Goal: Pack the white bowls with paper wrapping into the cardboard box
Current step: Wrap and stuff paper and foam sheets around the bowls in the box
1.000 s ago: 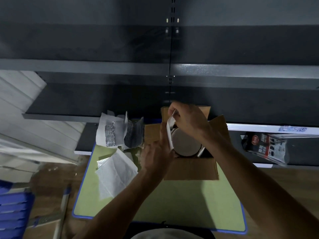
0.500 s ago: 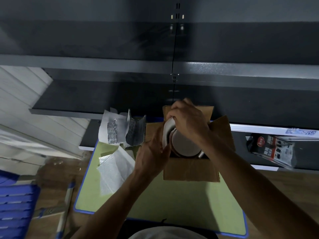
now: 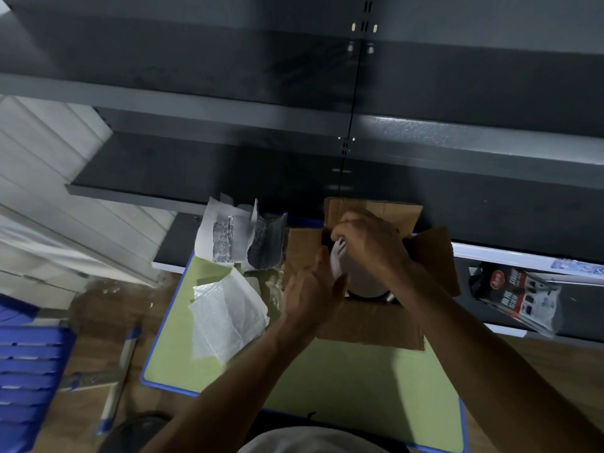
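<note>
**Bowl going down into the box**

The white bowl (image 3: 337, 263) has sunk lower into the cardboard box (image 3: 369, 325) than a moment ago, and less of its white shows; the box sits at the far edge of the desk (image 3: 327, 380), near the far right corner, with its flaps wide open. The right hand (image 3: 369, 243) pinches the bowl's top rim with curled fingers, I think to let it down slowly; the left hand (image 3: 310, 292) lies against its near side, likely to steady it, but I cannot tell if those fingers curl. The bowl stands on its edge by the box's left wall, its round face running from near to far; standing it up probably saves room; which way it opens is too dark to tell. Paper wrapping (image 3: 225, 318) waits by the desk's left edge.
</note>
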The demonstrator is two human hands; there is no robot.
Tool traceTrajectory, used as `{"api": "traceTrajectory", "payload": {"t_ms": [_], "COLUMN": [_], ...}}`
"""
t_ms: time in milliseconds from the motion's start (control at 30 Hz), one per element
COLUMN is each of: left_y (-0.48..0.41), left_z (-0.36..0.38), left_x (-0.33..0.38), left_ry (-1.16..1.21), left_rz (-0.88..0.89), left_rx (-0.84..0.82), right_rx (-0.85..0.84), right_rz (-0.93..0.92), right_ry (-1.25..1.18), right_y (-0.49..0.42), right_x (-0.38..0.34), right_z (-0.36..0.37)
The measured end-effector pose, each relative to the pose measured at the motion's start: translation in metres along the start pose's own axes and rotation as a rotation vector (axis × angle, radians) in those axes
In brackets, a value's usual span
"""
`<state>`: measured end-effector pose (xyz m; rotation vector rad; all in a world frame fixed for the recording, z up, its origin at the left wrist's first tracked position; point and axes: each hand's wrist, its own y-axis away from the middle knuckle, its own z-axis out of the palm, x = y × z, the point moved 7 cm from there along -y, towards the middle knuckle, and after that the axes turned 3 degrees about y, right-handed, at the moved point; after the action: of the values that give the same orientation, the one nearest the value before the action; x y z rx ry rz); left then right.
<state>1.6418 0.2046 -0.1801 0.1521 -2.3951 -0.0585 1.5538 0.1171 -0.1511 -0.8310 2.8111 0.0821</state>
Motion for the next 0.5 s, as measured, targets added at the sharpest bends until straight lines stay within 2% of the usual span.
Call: {"api": "traceTrajectory", "payload": {"t_ms": [167,300,367,433,500], "left_y": [0.000,-0.007,-0.009,-0.009,-0.007], "left_z": [0.000,0.001,0.002,0.003,-0.001], "left_x": [0.003,0.003,0.002,0.000,0.000], "left_ry": [-0.096,-0.118,-0.156,-0.116,0.015], "left_rz": [-0.001,0.014,0.014,0.041,0.106], "left_rx": [-0.005,0.006,0.016,0.028,0.014], "right_rx": [-0.057,0.047,0.028,-0.035,-0.023], "right_rz": [0.032,0.027,0.037,0.057,0.059], "right_ry": [0.026,0.032,0.035,0.055,0.071], "right_y": [0.007,0.010,0.010,0.012,0.015], "right_x": [0.001,-0.001,-0.002,-0.002,-0.004], "right_z": [0.011,0.000,0.001,0.009,0.009]}}
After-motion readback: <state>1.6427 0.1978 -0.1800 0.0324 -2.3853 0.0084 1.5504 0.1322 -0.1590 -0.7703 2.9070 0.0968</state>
